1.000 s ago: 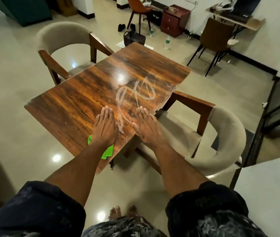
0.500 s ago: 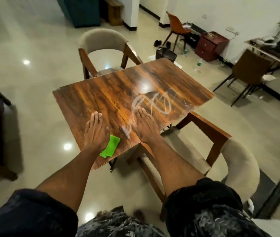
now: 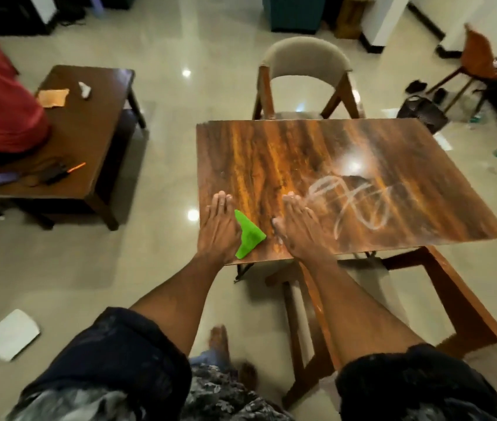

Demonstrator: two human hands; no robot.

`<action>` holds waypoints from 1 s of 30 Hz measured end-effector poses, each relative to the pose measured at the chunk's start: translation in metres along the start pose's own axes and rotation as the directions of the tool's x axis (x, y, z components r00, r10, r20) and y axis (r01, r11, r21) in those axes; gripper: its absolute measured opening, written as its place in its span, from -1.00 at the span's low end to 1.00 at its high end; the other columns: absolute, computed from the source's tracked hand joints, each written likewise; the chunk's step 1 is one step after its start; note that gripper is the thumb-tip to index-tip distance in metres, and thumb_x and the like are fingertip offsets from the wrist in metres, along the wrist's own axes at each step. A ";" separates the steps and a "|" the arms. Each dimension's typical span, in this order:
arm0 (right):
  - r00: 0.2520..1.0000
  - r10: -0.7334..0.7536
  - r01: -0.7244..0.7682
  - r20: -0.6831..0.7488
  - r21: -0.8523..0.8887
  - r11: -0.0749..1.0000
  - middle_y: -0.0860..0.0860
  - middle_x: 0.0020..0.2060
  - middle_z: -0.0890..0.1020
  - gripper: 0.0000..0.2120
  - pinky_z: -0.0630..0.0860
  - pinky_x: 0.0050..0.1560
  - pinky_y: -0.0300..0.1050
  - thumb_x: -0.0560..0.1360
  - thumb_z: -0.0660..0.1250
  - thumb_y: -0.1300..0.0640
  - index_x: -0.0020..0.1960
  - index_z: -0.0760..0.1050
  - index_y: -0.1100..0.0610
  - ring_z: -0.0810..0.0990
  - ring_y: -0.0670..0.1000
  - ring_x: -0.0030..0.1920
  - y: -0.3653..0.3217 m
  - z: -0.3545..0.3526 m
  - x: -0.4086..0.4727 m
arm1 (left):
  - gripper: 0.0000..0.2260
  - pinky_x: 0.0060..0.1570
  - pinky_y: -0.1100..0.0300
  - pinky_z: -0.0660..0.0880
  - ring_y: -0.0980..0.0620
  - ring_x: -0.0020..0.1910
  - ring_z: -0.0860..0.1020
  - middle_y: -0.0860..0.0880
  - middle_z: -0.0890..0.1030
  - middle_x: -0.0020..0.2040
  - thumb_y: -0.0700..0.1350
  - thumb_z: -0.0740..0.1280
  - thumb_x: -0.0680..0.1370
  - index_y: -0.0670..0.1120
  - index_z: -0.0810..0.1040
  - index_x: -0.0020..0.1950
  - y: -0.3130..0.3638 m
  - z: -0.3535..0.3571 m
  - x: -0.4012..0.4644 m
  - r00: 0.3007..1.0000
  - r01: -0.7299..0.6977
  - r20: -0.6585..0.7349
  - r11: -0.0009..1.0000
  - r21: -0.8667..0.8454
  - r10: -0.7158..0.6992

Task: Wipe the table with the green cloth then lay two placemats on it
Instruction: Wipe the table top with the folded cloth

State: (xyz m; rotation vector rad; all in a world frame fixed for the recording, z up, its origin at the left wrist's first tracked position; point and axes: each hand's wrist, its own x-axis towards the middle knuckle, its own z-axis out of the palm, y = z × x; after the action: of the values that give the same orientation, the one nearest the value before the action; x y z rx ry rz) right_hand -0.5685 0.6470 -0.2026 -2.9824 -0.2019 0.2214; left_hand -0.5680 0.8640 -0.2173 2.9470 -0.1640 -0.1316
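At the wooden table's (image 3: 271, 153) near left corner, the left hand (image 3: 218, 229) presses flat on the green cloth (image 3: 248, 235); the right hand (image 3: 300, 226) lies flat beside it, fingers straight, near white smears (image 3: 359, 205).

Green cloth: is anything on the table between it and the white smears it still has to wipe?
Only the right hand, lying flat on the table between the green cloth and the white smears. The left hand rests on the cloth's left part.
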 end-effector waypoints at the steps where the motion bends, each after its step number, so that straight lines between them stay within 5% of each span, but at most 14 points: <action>1: 1.000 -0.023 0.023 -0.016 0.023 0.999 0.14 0.72 0.04 -0.28 0.04 0.66 0.07 0.71 -0.17 -0.22 0.72 0.01 0.21 0.00 0.11 0.72 -0.002 0.002 0.006 | -0.40 0.67 -0.03 -0.05 -0.11 0.74 -0.10 -0.18 -0.06 0.75 -0.05 0.06 0.75 -0.21 -0.06 0.74 -0.003 -0.004 0.002 0.999 0.024 0.039 1.000 -0.009 -0.023; 5: 0.995 -0.065 0.069 -0.077 0.045 0.997 0.24 0.66 0.23 -0.22 0.31 0.59 0.24 0.68 -0.14 -0.23 0.67 0.16 0.31 0.21 0.23 0.67 -0.010 0.025 0.030 | -0.39 0.68 -0.03 -0.09 -0.13 0.74 -0.13 -0.20 -0.09 0.75 -0.05 0.05 0.75 -0.22 -0.10 0.73 -0.014 0.002 0.013 0.995 0.040 0.091 0.999 -0.032 -0.037; 12: 0.995 -0.066 0.064 0.077 0.034 0.997 0.10 0.73 -0.04 -0.26 0.03 0.69 0.10 0.70 -0.19 -0.25 0.74 -0.08 0.17 -0.07 0.08 0.73 -0.018 0.029 0.066 | -0.40 0.70 -0.06 -0.06 -0.14 0.74 -0.13 -0.19 -0.09 0.75 -0.02 0.02 0.76 -0.21 -0.12 0.73 -0.023 0.019 0.045 0.989 0.070 0.132 0.996 -0.060 -0.061; 22: 0.991 -0.090 0.085 0.099 0.061 0.995 0.09 0.73 -0.10 -0.35 -0.03 0.70 0.04 0.78 -0.03 -0.11 0.74 -0.13 0.17 -0.12 0.05 0.73 -0.007 0.045 0.095 | -0.40 0.68 -0.02 -0.11 -0.12 0.74 -0.15 -0.18 -0.14 0.75 0.03 -0.07 0.77 -0.20 -0.15 0.73 -0.012 0.049 0.079 0.985 0.033 0.167 0.999 0.002 -0.032; 27: 0.988 -0.083 0.071 0.133 0.093 0.993 0.08 0.73 -0.09 -0.25 -0.04 0.69 0.03 0.68 -0.25 -0.24 0.74 -0.13 0.15 -0.11 0.05 0.73 0.018 0.053 0.105 | -0.40 0.68 0.00 -0.10 -0.12 0.74 -0.14 -0.18 -0.14 0.75 0.02 -0.04 0.77 -0.20 -0.15 0.73 0.008 0.058 0.095 0.981 0.052 0.187 0.999 -0.015 -0.048; 30: 0.987 -0.095 0.082 0.132 0.100 0.992 0.08 0.73 -0.08 -0.34 0.00 0.71 0.06 0.76 -0.09 -0.17 0.74 -0.12 0.15 -0.11 0.05 0.73 0.034 0.058 0.112 | -0.40 0.68 -0.01 -0.09 -0.12 0.74 -0.14 -0.18 -0.15 0.74 0.01 -0.03 0.78 -0.21 -0.15 0.73 0.023 0.061 0.103 0.980 0.075 0.190 0.996 -0.039 -0.066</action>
State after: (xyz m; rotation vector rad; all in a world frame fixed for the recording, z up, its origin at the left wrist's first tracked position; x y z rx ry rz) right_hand -0.4633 0.6372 -0.2802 -2.8577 -0.3294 0.4134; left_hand -0.4741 0.8181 -0.2809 2.8920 -0.0807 -0.4193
